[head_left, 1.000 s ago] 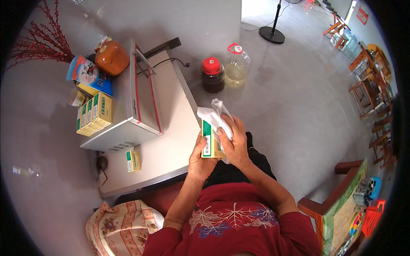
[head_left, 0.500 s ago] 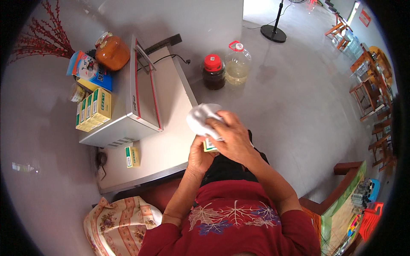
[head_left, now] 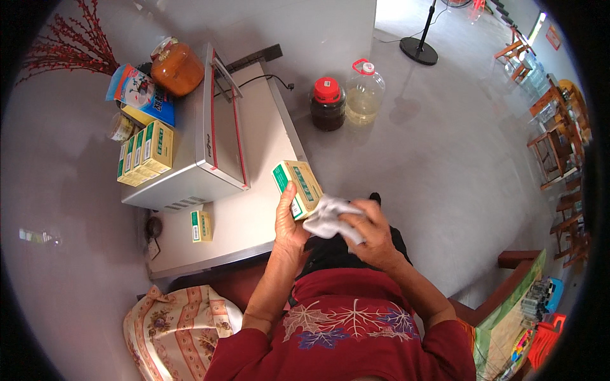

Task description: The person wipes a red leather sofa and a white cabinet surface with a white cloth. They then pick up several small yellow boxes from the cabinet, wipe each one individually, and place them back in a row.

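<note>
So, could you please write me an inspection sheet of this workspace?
Surface: pale counter, metal-edged, bearing a silver cabinet.
Job's things: yellow-and-green box and crumpled white cloth, both held.
Clutter: grouped boxes, a blue packet and an orange jar atop the cabinet; a lone box on the counter.
Grips: left grip around the box; right grip bunching the cloth near the box's lower corner, blurred.
Cables: black cable, its plug past the counter's edge.
Surroundings: red-lidded jar and clear jug on the grey floor; fan stand beyond.
</note>
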A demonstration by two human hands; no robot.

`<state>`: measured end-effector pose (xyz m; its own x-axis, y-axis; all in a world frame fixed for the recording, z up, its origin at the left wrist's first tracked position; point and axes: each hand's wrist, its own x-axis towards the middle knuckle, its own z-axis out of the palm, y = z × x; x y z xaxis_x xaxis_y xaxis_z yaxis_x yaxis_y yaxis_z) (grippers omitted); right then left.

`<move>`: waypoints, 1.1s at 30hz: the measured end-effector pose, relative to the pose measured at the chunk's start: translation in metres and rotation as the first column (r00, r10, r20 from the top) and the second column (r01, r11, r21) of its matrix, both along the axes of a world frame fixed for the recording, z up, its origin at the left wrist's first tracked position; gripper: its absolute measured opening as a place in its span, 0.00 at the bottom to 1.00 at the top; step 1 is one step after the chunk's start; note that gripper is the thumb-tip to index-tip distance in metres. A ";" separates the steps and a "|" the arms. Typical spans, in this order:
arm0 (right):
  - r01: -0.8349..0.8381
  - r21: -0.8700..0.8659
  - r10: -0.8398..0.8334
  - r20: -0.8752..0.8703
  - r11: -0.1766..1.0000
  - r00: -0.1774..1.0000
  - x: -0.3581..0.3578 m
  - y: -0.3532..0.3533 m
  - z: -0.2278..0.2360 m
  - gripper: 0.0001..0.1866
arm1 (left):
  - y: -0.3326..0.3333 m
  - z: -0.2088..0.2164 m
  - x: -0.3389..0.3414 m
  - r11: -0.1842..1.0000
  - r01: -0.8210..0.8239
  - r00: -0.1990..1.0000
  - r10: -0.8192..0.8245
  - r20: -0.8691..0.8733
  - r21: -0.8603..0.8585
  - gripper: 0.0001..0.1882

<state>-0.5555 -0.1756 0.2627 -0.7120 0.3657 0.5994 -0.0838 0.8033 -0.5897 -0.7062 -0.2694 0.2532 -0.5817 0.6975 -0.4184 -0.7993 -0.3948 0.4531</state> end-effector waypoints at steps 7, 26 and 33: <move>0.085 0.287 -0.036 -0.172 0.954 0.984 -0.037 -0.014 0.000 0.16 | 0.007 0.005 0.010 0.972 0.010 1.000 -0.010 -0.002 0.236 0.27; -0.031 0.089 0.031 0.006 0.996 1.000 -0.021 -0.006 0.015 0.23 | -0.022 -0.036 0.027 0.968 0.229 0.973 -0.226 -0.033 0.100 0.27; 0.191 -0.357 -0.180 0.064 0.914 0.982 -0.003 0.038 -0.017 0.21 | -0.027 0.004 0.026 0.912 0.377 0.916 -0.342 -0.209 0.160 0.38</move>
<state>-0.5583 -0.1380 0.2454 -0.6255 0.6803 0.3820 0.0681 0.5354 -0.8419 -0.6806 -0.2959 0.2571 -0.3274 0.9294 -0.1703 -0.8192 -0.1894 0.5413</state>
